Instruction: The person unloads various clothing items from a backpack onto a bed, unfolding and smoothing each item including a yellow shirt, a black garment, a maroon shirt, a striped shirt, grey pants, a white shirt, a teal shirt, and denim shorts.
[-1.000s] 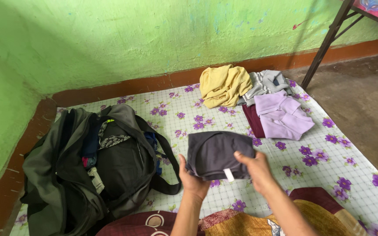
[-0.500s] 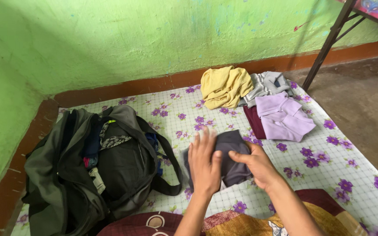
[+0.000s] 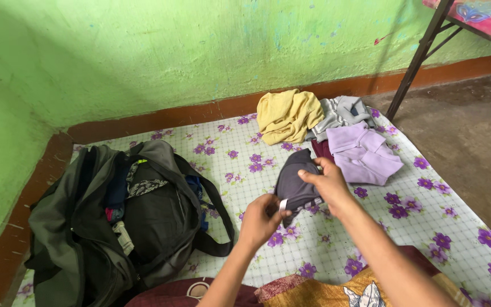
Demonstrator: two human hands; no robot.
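A dark grey folded garment [image 3: 294, 185] is held just above the flowered mat [image 3: 336, 244]. My left hand [image 3: 261, 219] pinches its near lower edge, where a small white tag shows. My right hand [image 3: 328, 183] grips its right side from above. Both forearms reach in from the bottom of the view.
An open dark green duffel bag [image 3: 115, 222] with clothes inside lies at the left. A yellow garment [image 3: 288, 115], a grey one [image 3: 342, 111] and a folded lilac shirt [image 3: 365, 156] lie at the back right. A metal bed leg [image 3: 416, 59] stands on the bare floor at right.
The garment lay flat on the mat under both hands half a second ago; now it is folded narrower and lifted, tilted toward the right.
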